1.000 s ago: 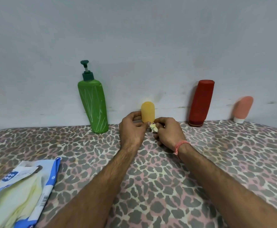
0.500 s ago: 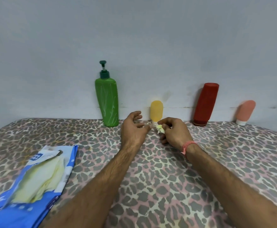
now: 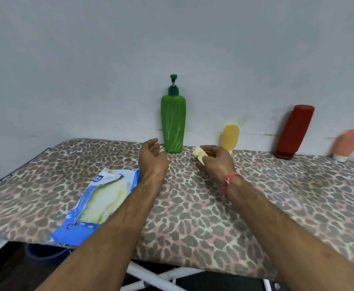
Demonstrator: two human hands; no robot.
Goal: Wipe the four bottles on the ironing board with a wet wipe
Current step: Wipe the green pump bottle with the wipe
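**Pinched wipe in the right hand, bottles lined up at the wall**

Folded small and pale yellow-white, the wet wipe (image 3: 199, 154) sits pinched between the thumb and fingertips of the right hand (image 3: 217, 160), which has a red thread band (image 3: 230, 179) around its wrist. That hand hovers just in front of the yellow bottle (image 3: 230, 137) without touching it. The left hand (image 3: 152, 159) holds nothing: its fingers are loosely curled and open, raised above the board close to the foot of the green pump bottle (image 3: 173, 124).

All four bottles stand in a row along the far edge of the ironing board (image 3: 277, 196), against the grey wall (image 3: 109, 59). From left to right: the tall green pump bottle, upright; the short yellow bottle on its cap; the red bottle (image 3: 293, 132), also cap-down; and the small pink tube (image 3: 347, 144) on its white cap, blurred at the frame's edge. The last two appear tilted, near the wide-angle edge.

An opened blue and white pack of wipes (image 3: 100, 203) lies on the leopard-print cover near the front edge, partly under the left forearm. White legs of the board (image 3: 161, 277) show below.
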